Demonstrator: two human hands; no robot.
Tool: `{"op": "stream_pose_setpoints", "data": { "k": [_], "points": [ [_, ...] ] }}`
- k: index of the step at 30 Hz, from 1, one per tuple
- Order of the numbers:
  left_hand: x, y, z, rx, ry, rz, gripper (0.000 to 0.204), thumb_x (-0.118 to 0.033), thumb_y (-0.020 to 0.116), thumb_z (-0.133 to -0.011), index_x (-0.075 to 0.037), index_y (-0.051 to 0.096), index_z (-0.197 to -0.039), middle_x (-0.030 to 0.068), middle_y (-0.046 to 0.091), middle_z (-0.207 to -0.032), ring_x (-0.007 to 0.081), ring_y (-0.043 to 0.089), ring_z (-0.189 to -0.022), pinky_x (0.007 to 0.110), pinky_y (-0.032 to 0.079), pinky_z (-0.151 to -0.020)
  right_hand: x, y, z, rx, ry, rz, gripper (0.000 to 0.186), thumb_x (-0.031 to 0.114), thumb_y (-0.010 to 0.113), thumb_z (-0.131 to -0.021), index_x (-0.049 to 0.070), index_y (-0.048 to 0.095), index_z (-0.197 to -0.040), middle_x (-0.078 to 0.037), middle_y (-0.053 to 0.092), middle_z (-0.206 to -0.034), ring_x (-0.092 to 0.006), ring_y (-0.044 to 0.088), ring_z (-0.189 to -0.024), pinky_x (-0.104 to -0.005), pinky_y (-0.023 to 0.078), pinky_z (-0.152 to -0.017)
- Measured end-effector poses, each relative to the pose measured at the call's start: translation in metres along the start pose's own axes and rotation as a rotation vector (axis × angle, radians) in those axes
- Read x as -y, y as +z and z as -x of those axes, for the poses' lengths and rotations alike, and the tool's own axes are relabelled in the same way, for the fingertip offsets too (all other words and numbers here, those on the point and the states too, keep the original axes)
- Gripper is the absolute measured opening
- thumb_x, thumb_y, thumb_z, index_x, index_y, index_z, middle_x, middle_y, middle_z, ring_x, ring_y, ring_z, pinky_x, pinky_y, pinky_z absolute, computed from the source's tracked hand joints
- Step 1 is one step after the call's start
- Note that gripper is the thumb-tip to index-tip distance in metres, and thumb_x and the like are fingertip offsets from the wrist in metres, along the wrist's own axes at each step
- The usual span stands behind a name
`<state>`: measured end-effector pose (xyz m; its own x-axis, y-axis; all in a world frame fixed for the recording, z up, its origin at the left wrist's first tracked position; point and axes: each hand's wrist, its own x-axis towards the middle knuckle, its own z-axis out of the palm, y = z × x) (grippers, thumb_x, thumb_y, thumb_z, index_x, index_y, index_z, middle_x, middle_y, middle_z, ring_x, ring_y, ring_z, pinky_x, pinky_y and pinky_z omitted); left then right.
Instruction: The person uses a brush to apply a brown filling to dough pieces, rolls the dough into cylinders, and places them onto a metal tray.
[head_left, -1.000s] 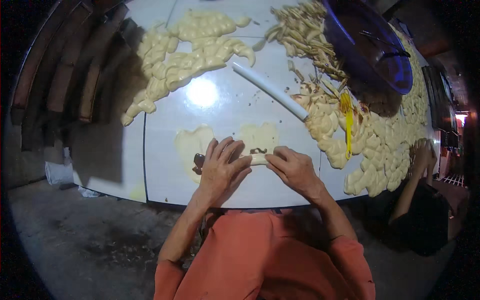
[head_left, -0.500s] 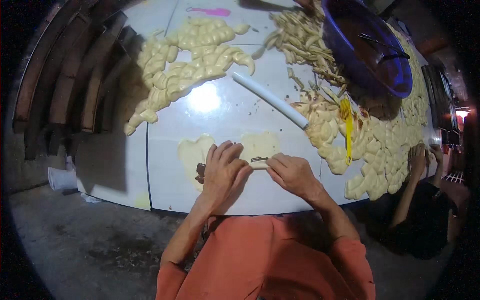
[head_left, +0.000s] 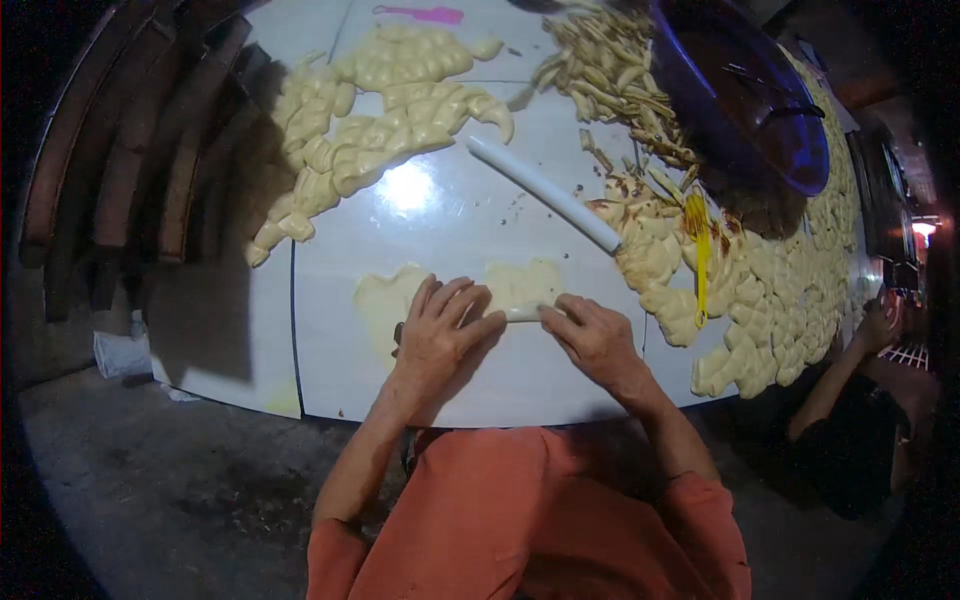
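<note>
1. Take the clock as centred on your roll, twelve straight ahead: long, dark-brown bars [head_left: 125, 165] stand stacked at ten.
2. Around eleven, a mass of smooth, pale-yellow dough lumps [head_left: 390, 140] lies on the white, flat-topped table [head_left: 570, 400].
3. At nine, beyond your hand, is a thin, flattened, pale-yellow dough sheet [head_left: 380, 295]; a dark-brown, glossy filling patch [head_left: 398, 336] shows beside your fingers.
4. A flat, pink, long-handled tool [head_left: 420, 14] lies far off, between eleven and twelve.
5. Your left hand [head_left: 440, 325] is at nine, fingers spread slightly apart, one fingertip touching the roll's left end; you cannot tell whether the hidden thumb pinches it.
6. The short, pale, cylindrical dough roll [head_left: 522, 313] lies between your hands, along the near edge of a second, thin, cream-coloured dough sheet [head_left: 525, 278].
7. A smooth, white, straight tube [head_left: 543, 192] slants near twelve.
8. Your right hand [head_left: 600, 335] is at three, fingers curled close together, tips at the roll's right end; whether they clamp it, you cannot tell.
9. Tan, finger-shaped pieces [head_left: 610, 70] are heaped between twelve and one.
10. A yellow, plastic-looking brush [head_left: 701, 280] lies between two and three, among cream-coloured, rounded dough pieces [head_left: 775, 310].
11. A deep, blue-purple, oval basin [head_left: 818, 180] sits between one and two.
12. A co-worker's hand [head_left: 880, 320] is far out at three.
</note>
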<state>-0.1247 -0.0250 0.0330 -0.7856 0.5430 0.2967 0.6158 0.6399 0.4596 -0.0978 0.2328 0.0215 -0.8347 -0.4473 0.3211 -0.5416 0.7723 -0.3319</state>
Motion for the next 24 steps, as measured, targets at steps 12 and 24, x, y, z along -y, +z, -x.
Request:
{"op": "stream_pose_setpoints", "data": {
  "k": [12, 24],
  "points": [
    [0.001, 0.008, -0.008, -0.176, -0.07, -0.016, 0.019, -0.014, 0.079, -0.083, -0.012, 0.072, -0.1, 0.0032, 0.068, -0.097, 0.0229, 0.066, -0.091, 0.04, 0.048, -0.082, -0.013, 0.002, -0.014, 0.036, 0.105, -0.077, 0.027, 0.025, 0.078, -0.089, 0.011, 0.074, -0.112, -0.006, 0.068, -0.1, -0.0228, 0.069, -0.079, -0.036, 0.055, -0.066],
    [0.0, 0.008, -0.017, -0.109, 0.052, -0.044, 0.021, -0.012, 0.078, -0.085, -0.011, 0.073, -0.105, 0.0031, 0.067, -0.096, 0.02, 0.066, -0.09, 0.037, 0.048, -0.076, -0.017, -0.001, -0.019, -0.003, -0.051, -0.03, 0.027, 0.021, 0.08, -0.085, 0.011, 0.07, -0.107, -0.004, 0.065, -0.098, -0.02, 0.067, -0.076, -0.0352, 0.053, -0.062]
  ]
}}
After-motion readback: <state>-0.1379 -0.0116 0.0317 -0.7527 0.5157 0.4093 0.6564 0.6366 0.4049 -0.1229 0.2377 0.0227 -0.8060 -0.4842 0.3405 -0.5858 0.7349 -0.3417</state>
